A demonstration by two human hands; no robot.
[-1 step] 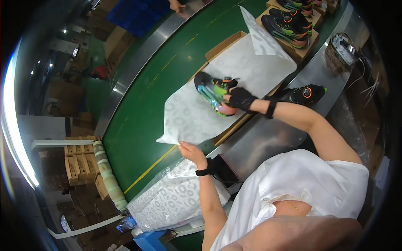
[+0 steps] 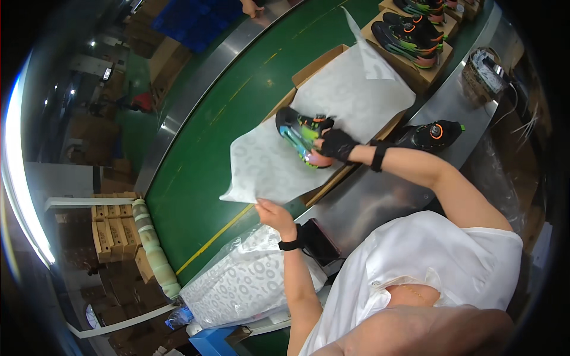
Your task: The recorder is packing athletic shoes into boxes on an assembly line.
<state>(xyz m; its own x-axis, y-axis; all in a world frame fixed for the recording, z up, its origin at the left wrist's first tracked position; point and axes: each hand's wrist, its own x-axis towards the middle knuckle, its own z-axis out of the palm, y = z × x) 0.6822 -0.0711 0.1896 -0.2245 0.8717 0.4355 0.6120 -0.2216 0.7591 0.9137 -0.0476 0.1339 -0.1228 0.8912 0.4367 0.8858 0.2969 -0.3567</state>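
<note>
A black shoe (image 2: 295,134) with green, iridescent and pink parts lies on its side on white patterned wrapping paper (image 2: 255,163). The paper spreads over an opened cardboard box (image 2: 318,64). My right hand (image 2: 337,145), in a black fingerless glove, grips the shoe at its opening side, with its fingertips partly hidden. Bare-fingered, my left hand (image 2: 275,215) pinches the near left edge of the paper. Another black shoe (image 2: 428,135) with an orange ring rests on the metal edge right of my right wrist.
More shoes (image 2: 408,38) stand on cardboard boxes at the upper right. A wicker basket (image 2: 478,77) sits on the metal ledge. Plastic-covered patterned paper (image 2: 237,276) and a dark phone-like device (image 2: 320,242) lie near my left arm. Another person's hand (image 2: 252,8) shows across the green belt (image 2: 208,130).
My right hand has shifted slightly left with the shoe, whose lower end sits a little lower. The paper's right and left edges have moved slightly left.
</note>
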